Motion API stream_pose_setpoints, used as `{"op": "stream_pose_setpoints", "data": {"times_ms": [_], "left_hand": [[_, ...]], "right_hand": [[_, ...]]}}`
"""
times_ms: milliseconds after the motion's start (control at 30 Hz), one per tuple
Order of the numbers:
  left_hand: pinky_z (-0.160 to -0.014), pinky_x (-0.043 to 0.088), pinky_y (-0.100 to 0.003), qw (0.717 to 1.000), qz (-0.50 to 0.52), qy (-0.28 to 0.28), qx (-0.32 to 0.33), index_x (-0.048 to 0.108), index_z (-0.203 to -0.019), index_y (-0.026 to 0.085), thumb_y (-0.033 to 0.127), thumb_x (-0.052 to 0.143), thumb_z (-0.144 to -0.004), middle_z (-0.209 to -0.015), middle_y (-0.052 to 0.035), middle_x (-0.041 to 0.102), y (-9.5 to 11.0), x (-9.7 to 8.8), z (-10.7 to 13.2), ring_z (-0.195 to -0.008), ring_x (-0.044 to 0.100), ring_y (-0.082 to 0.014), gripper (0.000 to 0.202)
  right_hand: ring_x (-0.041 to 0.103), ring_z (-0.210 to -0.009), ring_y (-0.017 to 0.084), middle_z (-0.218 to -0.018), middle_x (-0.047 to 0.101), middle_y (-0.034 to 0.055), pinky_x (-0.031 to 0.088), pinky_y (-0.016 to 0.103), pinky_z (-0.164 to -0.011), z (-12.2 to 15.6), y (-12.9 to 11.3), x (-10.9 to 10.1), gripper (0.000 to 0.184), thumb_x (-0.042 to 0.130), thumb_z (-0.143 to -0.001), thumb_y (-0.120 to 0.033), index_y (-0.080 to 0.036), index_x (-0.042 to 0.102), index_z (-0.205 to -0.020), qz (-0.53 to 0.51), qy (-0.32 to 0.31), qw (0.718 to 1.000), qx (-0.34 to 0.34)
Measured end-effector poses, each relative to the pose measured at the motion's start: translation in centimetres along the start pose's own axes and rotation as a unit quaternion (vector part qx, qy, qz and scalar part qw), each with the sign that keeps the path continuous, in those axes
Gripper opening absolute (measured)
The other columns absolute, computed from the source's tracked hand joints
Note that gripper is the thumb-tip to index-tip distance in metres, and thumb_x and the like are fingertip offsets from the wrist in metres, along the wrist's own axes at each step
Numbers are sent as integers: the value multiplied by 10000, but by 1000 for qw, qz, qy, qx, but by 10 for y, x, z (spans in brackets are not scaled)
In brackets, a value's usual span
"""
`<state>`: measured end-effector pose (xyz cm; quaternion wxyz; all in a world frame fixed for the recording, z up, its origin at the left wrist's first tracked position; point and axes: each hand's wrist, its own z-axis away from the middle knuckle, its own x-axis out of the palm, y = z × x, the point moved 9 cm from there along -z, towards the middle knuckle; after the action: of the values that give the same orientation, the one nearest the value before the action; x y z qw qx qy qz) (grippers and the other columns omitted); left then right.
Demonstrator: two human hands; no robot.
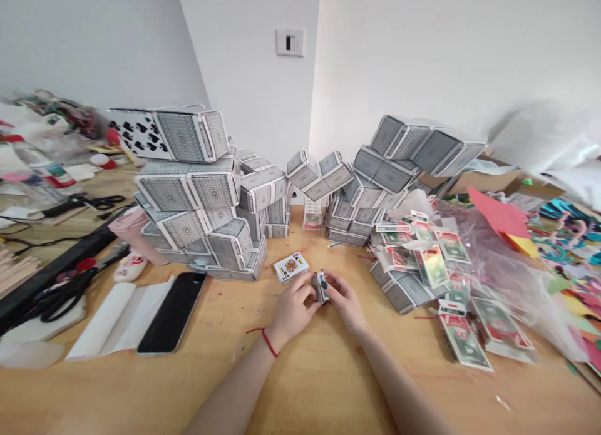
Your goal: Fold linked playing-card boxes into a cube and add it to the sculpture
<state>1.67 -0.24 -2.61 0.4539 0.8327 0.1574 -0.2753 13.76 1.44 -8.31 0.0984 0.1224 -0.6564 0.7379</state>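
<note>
Between both hands, low over the front middle of the table, is a small folded piece of playing cards (320, 287) with grey backs. My left hand (293, 307) is closed round its left side, a red string at the wrist. Fingers of my right hand (345, 300) grip its other side, dark polish showing on the thumbnail. A pile of playing cards (292, 267), a king face up, lies just beyond my left hand. Behind stand stacked blocks made from folded cards, one stack at the left (206, 197) and another at the right (370, 191).
A black phone (173, 313), a white paper roll (110, 313) and black scissors (66, 291) lie at the left. Opened red-and-green card boxes (462, 338) are heaped at the right, beside plastic bags and coloured paper (498, 213). A sealed card pack (312, 214) stands at the back.
</note>
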Motion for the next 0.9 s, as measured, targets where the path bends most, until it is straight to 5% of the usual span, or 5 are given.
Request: {"op": "stream_pose_setpoints", "data": {"times_ms": [467,900], "left_hand": [[-789,512,-351,1000,-12,14,-11,538,-662,194,69,558,-670,-1159,-90,580,3,-4,0,-964,603,-210,127],[-730,521,-320,1000,-11,10,-11,539,-677,183,68,554,-656,-1143,-96,594,11,-4,0,-878,626,-198,118]], "right_hand": [[601,-918,216,-996,660,60,447,358,-856,4,-9,12,443,767,-624,-383,-217,613,-1005,19,-32,999,-25],[621,-680,160,-757,656,-2,468,301,-682,12,7,33,419,746,-665,-385,-224,529,-985,-114,-110,984,78]]}}
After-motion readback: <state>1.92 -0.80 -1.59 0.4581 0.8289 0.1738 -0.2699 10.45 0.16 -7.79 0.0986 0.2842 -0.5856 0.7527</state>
